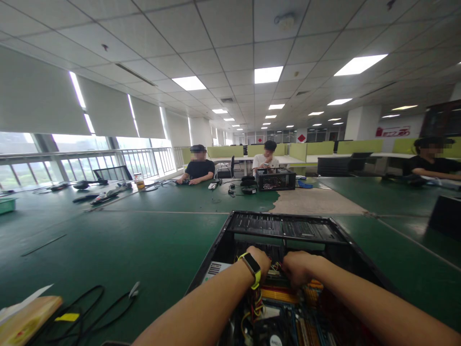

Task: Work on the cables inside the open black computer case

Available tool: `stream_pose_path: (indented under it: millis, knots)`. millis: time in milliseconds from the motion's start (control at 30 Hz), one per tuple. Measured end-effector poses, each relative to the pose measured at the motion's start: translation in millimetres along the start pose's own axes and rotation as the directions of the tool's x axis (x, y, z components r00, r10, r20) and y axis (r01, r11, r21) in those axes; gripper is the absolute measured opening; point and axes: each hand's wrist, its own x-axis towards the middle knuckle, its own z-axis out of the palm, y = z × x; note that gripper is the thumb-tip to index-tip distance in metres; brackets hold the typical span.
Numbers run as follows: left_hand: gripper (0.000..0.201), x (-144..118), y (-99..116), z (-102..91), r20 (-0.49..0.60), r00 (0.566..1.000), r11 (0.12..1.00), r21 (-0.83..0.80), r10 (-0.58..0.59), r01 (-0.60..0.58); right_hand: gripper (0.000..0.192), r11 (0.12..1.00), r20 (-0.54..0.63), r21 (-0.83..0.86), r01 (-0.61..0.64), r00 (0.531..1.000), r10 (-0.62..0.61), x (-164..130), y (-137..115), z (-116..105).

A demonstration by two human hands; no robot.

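Note:
An open black computer case [284,227] lies on the green table in front of me, and both my hands reach down inside it. My left hand [261,260], with a yellow-strapped watch [252,269] on the wrist, is curled near the drive bay, beside the power supply [218,270]. My right hand [298,267] is closed a little to the right. Thin coloured wires [275,267] run between the two hands. What the fingertips grip is hidden. Nearer to me are a yellow ribbon cable [279,294], a fan [272,331] and the motherboard [302,324].
Black cables [90,307] and a wooden-looking block [34,317] lie at the near left. A thin rod [43,245] rests farther left. Another black case [276,180], a jar [139,181] and several people are across the table [162,245]. A dark panel [446,218] stands at right.

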Motion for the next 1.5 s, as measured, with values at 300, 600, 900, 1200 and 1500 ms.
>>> stream_pose_path:
  millis: [300, 600, 900, 1200, 1500]
  knots:
    - [0.055, -2, 3, -2.6, 0.029, 0.999, 1.000, -0.007, -0.014, 0.014, 0.025, 0.999, 0.008, 0.037, -0.007, 1.000, 0.007, 1, 0, 1]
    - [0.054, 0, 3, 0.4, 0.017, 1.000, 1.000, -0.007, -0.017, 0.017, 0.027, 0.997, 0.039, 0.072, -0.013, 0.999, 0.011, 1, 4, -1]
    - [0.053, -3, 4, -1.9, 0.017, 1.000, 1.000, -0.001, -0.012, 0.012, 0.035, 0.997, 0.063, 0.078, -0.021, 0.998, 0.016, 4, 4, 0]
    - [0.054, -2, 1, -4.2, -0.011, 0.999, 0.999, -0.025, 0.033, -0.033, 0.054, 0.995, 0.036, 0.099, -0.019, 0.999, 0.015, 2, 6, 0]
    - [0.051, -3, -3, -6.8, -0.094, 0.993, 0.994, -0.076, 0.073, -0.080, 0.061, 0.981, -0.027, 0.195, -0.021, 0.999, 0.027, -3, 15, -4]
